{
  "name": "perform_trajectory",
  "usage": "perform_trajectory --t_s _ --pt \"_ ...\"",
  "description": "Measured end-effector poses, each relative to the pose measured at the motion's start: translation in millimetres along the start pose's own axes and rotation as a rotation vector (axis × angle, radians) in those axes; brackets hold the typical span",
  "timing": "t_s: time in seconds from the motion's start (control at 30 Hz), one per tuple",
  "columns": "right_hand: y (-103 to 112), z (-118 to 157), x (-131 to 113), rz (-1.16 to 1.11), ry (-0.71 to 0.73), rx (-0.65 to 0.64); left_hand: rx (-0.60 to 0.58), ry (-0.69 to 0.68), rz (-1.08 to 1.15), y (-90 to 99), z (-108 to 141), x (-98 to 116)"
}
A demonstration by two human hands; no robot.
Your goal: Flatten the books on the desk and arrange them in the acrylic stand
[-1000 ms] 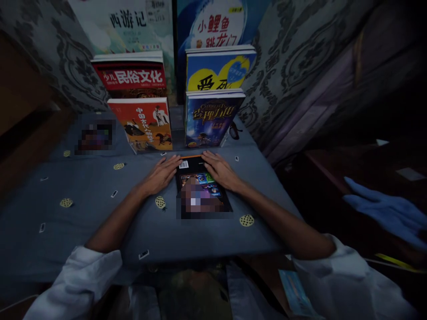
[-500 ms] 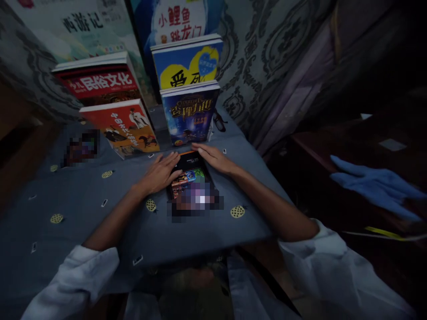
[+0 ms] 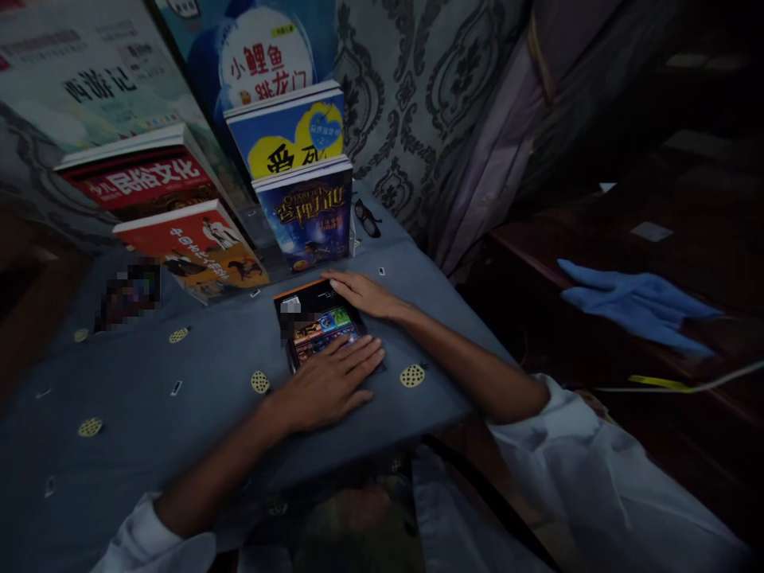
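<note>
A dark book point(image 3: 317, 300) with an orange top edge and small colourful pictures lies flat on the tablecloth, its lower part covered by my fingers. Across its near end rests my left hand point(image 3: 334, 378), palm down, fingers stretched out. At the book's far right corner my right hand point(image 3: 364, 294) lies along the edge with its fingers extended. Just behind the book stands a blue-purple book point(image 3: 310, 219) with gold lettering. To its left leans an orange-red book point(image 3: 206, 251).
More books stand in tiers behind, including a blue-and-yellow book point(image 3: 292, 131) and a red book point(image 3: 143, 183). Dark glasses point(image 3: 368, 219) lie beside them. A blurred dark item point(image 3: 131, 294) is at the left. A blue glove point(image 3: 638, 306) lies on the dark surface to the right.
My left hand has slid from the book's far left side to its near end. My right hand remains at the far right corner. The whole view has shifted slightly.
</note>
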State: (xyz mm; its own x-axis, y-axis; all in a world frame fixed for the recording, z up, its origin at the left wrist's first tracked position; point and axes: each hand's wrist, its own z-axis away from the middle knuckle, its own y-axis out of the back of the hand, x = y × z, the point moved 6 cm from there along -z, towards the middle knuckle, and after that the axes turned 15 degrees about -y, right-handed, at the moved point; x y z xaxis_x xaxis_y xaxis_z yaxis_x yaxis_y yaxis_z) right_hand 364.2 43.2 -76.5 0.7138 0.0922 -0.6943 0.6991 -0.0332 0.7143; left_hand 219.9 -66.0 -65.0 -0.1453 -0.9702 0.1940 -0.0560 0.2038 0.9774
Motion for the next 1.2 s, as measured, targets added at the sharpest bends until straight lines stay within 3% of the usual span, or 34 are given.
perform_trajectory --t_s 0.43,0.63,0.93,1.07,1.2 --pt "-13 5 -1 0.126 0.043 0.032 0.074 0.005 -0.026 1.7 3 0" --pt "-16 15 -6 0.178 0.029 0.078 0.179 0.121 -0.033 7.3 9 -8" --pt "-23 72 -17 0.29 -0.039 0.165 0.429 0.325 0.014 15.9 21 -20" --pt "-25 100 -24 0.308 -0.02 0.188 0.419 0.426 -0.044 8.6 34 -37" --pt "-24 113 -28 0.313 -0.01 0.204 0.396 0.587 -0.113 6.3 59 -69"
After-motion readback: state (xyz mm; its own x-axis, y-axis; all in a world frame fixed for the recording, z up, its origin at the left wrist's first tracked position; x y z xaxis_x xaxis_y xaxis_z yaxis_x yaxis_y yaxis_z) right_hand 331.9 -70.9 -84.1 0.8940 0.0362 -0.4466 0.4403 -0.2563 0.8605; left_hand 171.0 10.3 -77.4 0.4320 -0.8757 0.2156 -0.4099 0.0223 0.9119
